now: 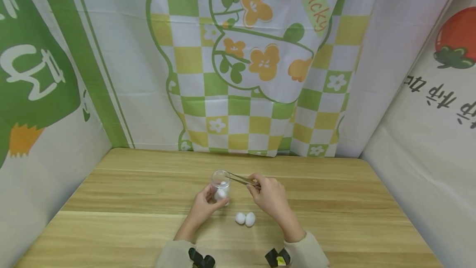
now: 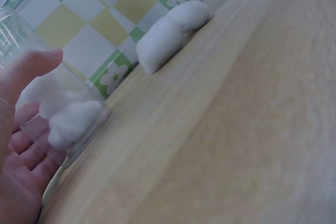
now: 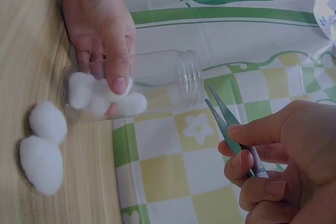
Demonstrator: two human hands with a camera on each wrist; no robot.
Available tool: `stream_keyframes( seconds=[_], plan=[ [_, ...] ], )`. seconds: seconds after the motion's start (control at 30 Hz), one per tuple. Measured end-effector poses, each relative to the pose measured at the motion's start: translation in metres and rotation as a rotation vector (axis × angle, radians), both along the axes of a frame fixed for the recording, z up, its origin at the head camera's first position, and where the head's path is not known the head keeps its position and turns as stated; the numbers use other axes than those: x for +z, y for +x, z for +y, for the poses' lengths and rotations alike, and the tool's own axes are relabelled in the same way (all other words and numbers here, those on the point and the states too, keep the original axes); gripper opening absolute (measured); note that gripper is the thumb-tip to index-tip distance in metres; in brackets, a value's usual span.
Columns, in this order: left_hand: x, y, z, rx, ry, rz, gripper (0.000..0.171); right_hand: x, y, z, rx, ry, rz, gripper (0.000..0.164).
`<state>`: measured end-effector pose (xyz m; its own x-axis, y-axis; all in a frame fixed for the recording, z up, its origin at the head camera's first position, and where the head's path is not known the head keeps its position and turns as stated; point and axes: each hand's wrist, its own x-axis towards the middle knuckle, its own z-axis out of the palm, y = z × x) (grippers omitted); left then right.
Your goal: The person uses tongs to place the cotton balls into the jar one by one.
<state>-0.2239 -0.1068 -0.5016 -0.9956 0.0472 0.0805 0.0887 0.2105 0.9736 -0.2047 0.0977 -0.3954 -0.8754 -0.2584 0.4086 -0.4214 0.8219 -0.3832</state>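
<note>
My left hand point(image 1: 204, 206) grips a clear jar point(image 3: 163, 80) low on its side, thumb in front and fingers behind. The jar stands upright on the table without a lid, and several white cotton balls point(image 3: 84, 92) lie in its lower part. Metal tweezers point(image 3: 224, 124) are pinched in my right hand point(image 1: 270, 195), to the right of the jar. Their tips are parted, with nothing between them, close by the jar's mouth. Two more cotton balls point(image 1: 245, 218) lie side by side on the table, between my hands and nearer to me.
The wooden table point(image 1: 334, 210) extends around both hands. A checked, flower-printed cloth point(image 1: 238, 115) hangs behind its far edge, and printed cloths hang at the left and right sides. Black wrist mounts point(image 1: 202, 258) sit at both sleeves.
</note>
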Motion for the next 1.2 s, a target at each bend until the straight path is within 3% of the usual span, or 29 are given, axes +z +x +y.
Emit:
stream_keyframes(
  seconds=[0.57,1.2],
  plan=[
    [-0.002,-0.002,0.0,0.001,0.002,0.002,0.056,0.0,0.002,0.006,-0.025,0.004,-0.004,0.014],
    [-0.001,-0.001,0.0,-0.008,0.021,-0.006,0.057,-0.007,0.005,0.014,0.002,-0.006,0.003,0.015]
  ],
)
